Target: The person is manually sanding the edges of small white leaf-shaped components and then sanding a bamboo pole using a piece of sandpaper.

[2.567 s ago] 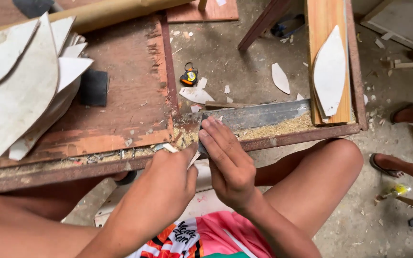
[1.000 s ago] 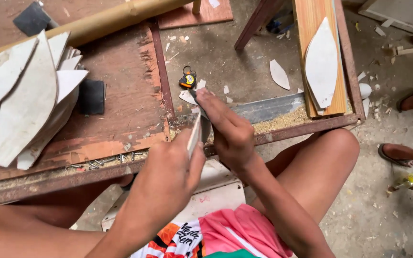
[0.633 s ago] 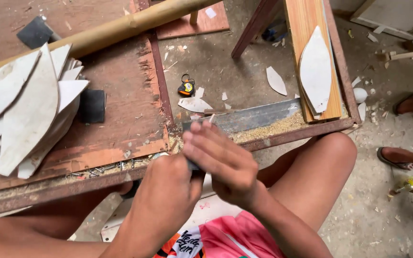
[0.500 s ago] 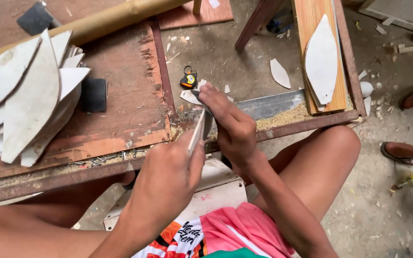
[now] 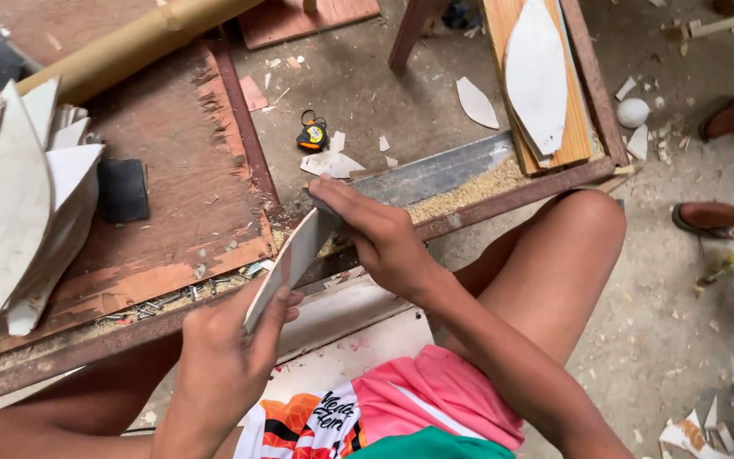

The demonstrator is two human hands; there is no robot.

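Board: worn wood, reddish coat flaking, rough edges. Blank in hands: thin, pale, matt, smooth face. Stacked blanks: same matt off-white. Pole: bamboo, smooth, tan. Frame: rusty metal, sawdust on it. Strip: dull grey metal. Floor: rough concrete. Shorts: cloth, printed.

Thin leaf-shaped off-white cut piece: pale cream face, grey edge. Stack of pointed off-white cut pieces at the counter's left edge: same cream, faint grey smudges. Worn plywood counter: reddish brown, paler orange where its near edge has flaked. Square black block: matt black. Small round tape measure on the floor: black and orange-yellow. Shorts: pink, white panel with orange and black print, green band.
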